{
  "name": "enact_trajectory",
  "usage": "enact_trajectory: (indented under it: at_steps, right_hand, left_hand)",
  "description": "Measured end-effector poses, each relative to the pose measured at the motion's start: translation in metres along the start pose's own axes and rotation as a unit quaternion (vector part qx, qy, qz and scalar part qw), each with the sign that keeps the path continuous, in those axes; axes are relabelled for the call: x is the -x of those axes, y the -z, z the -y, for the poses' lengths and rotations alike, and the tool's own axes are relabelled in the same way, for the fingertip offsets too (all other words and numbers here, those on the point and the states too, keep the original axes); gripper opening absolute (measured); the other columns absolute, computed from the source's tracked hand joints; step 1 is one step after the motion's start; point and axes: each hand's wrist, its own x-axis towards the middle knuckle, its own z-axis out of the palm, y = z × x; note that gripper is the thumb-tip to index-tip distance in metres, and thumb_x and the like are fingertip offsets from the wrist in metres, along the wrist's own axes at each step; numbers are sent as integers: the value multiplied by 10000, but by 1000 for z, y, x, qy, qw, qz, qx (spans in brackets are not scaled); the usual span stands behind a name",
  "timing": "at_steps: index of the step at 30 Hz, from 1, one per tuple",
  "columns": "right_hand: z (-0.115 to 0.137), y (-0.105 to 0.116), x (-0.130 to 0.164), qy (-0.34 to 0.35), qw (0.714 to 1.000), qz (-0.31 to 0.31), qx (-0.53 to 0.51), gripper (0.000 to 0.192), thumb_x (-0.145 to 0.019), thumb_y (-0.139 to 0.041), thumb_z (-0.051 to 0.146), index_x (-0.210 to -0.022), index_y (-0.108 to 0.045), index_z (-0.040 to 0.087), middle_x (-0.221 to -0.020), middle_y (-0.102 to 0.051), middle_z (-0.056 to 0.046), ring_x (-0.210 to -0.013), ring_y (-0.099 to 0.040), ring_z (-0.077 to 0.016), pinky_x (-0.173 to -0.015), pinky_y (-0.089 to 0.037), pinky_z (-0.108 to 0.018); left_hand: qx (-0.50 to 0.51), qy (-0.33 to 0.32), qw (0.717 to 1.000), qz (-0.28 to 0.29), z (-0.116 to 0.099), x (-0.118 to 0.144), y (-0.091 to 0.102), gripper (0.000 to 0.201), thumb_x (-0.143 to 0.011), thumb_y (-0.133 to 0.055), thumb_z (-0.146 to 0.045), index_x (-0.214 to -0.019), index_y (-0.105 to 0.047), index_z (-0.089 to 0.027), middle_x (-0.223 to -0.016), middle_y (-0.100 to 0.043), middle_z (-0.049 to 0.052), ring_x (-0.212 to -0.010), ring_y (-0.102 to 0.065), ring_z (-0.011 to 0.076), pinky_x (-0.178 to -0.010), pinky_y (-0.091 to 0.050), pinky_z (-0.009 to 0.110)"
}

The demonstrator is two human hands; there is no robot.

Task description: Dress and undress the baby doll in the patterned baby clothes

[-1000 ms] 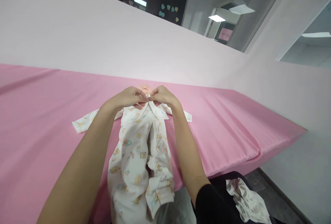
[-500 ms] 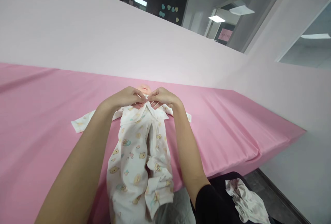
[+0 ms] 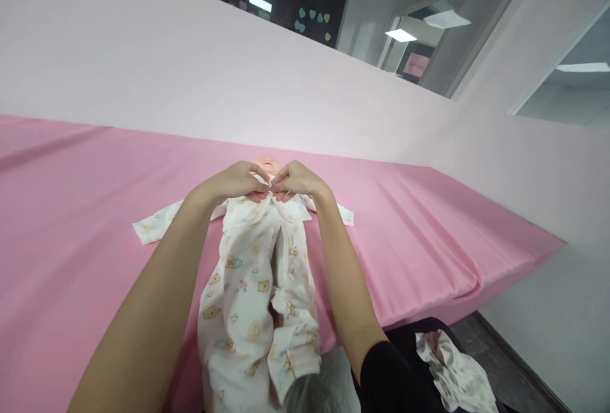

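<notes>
A baby doll [image 3: 265, 163] lay on its back on the pink mattress [image 3: 95, 209], dressed in a white romper [image 3: 257, 273] printed with small bears, and everything else in the room sorted itself around that doll. The person's left hand [image 3: 236, 181] and right hand [image 3: 296, 179] met just below the doll's chin, fingertips almost touching one another, each hand pinching an edge of the romper's neckline between thumb and fingers. Both hands were closed on the cloth there, the left on the flap at the doll's own right side and the right on the opposite flap (whether a snap or a tie sat between the fingers was too small to make out). From the doll's shoulders the two empty-looking sleeves spread flat across the mattress, one toward each side. Below the hands the front of the romper stood partly open along a central seam, and the legs of the garment ran down from the doll toward the person, the feet bunched and hanging over the near edge of the mattress. Only the top of the doll's face showed above the knuckles. Behind the doll's head rose a pale pink wall [image 3: 190, 82]. To the right of the doll's feet, off the mattress, a crumpled patterned cloth [image 3: 455, 372] rested on the person's dark lap.
</notes>
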Motion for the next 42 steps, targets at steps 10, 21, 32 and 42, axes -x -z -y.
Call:
enact_trajectory:
  at_steps: [10, 21, 32, 42]
  right_hand:
    - [1, -8, -4, -19, 999, -30, 35, 129, -617, -692, 114, -592, -566, 99, -461, -583, -1, -484, -597, -106, -465, -532, -191]
    - [-5, -4, -9, -28, 999, 23, 12, 51, -643, -650, 67, -647, -603, 86, -547, -619, -13, -537, -616, -105, -538, -561, -217]
    - [-20, 4, -11, -1, 994, 59, -93, 26, -694, -635, 115, -696, -613, 129, -613, -627, 17, -592, -607, -90, -553, -553, -216]
    - [-36, 5, -21, -10, 986, 57, -153, 39, -678, -658, 125, -711, -642, 113, -633, -652, -13, -602, -627, -108, -572, -552, -214]
  left_hand:
    - [-15, 27, 1000, 0, -1, -1, -3, 360, -608, -667, -320, -936, -584, -197, -721, -697, 35, -750, -682, 220, -684, -543, 267]
    - [-26, 28, 999, 13, 2, -2, -3, 461, -577, -690, -302, -992, -525, -189, -760, -696, 44, -787, -679, 225, -681, -541, 264]
    - [-27, -18, 999, 4, 6, -1, 4, 417, -562, -680, -313, -941, -540, -205, -726, -687, 16, -804, -675, 215, -704, -512, 265]
    - [-48, -16, 999, 15, -4, 10, 3, 413, -595, -685, -339, -958, -564, -183, -752, -686, 33, -752, -665, 185, -686, -520, 258]
